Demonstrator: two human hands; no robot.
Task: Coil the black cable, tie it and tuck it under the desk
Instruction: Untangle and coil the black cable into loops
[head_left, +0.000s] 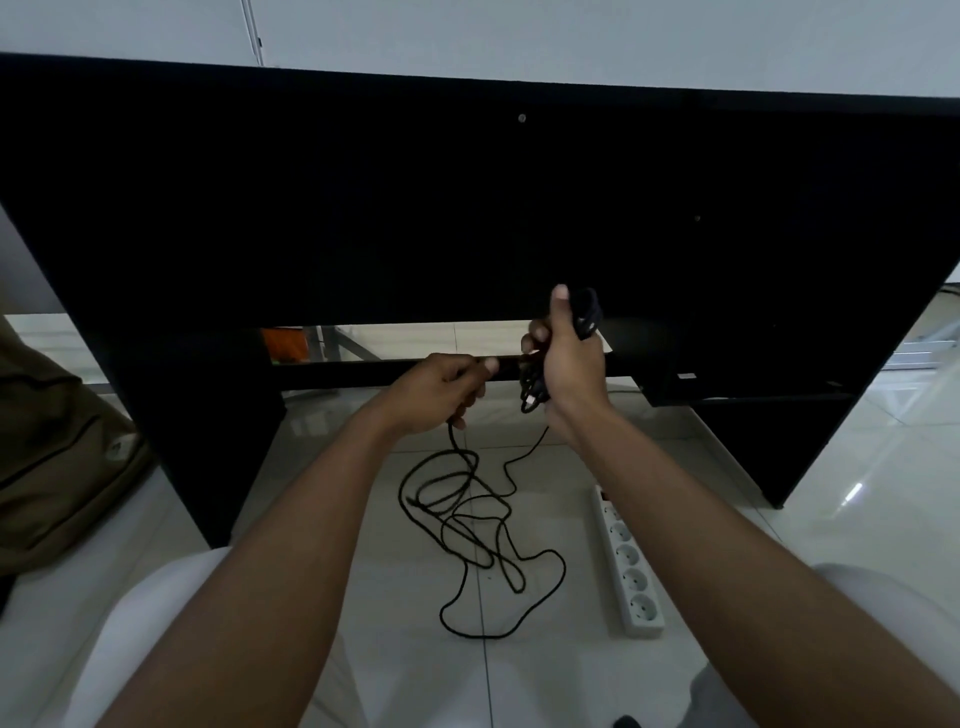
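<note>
A long black cable lies in loose tangled loops on the white tiled floor in front of the black desk. My right hand is raised before the desk's front edge, closed around a small bundle of coiled cable loops that hang below the fist. My left hand sits just left of it, pinching a strand of the same cable that runs down to the tangle on the floor. A thin strand also drops from the right hand's bundle to the floor.
A white power strip with several sockets lies on the floor right of the tangle. A brown bag rests at the left beside the desk's side panel. My knees in light trousers frame the bottom of the view.
</note>
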